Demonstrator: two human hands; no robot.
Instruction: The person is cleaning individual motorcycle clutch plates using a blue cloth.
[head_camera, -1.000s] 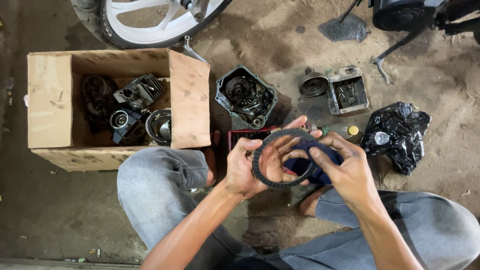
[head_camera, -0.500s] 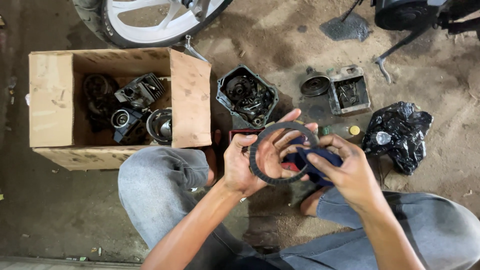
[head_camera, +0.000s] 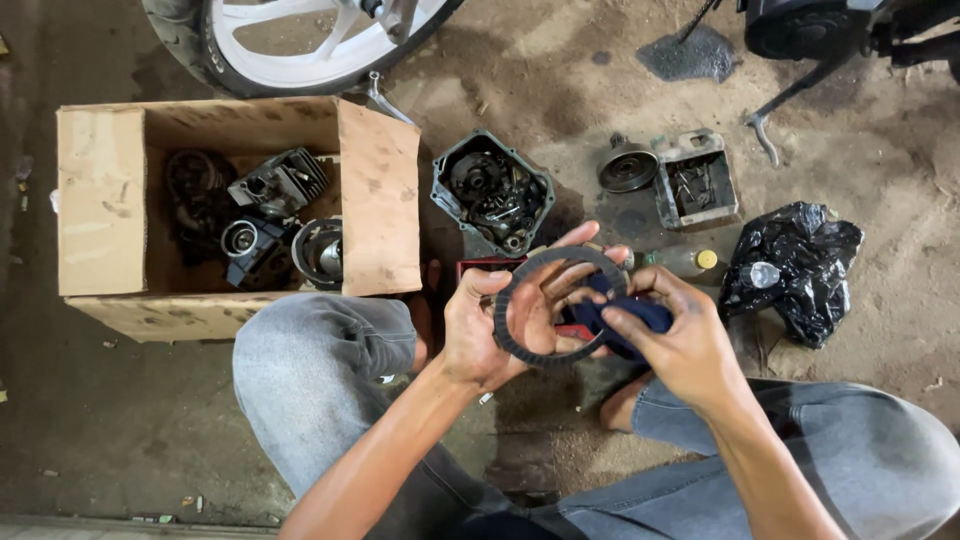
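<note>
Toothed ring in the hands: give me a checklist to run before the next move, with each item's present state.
1. Left hand grips the toothed ring at its rim: ok.
2. Right hand presses the dark blue cloth against the ring: ok.
3. Ring held off the dirt floor, above the knees: ok.
4. Ring's teeth whole and clean: cannot tell, too small.
5. Cardboard box open beside the left knee, engine parts inside: ok.
6. Open engine casing lies directly on the dirt: not ok.
</note>
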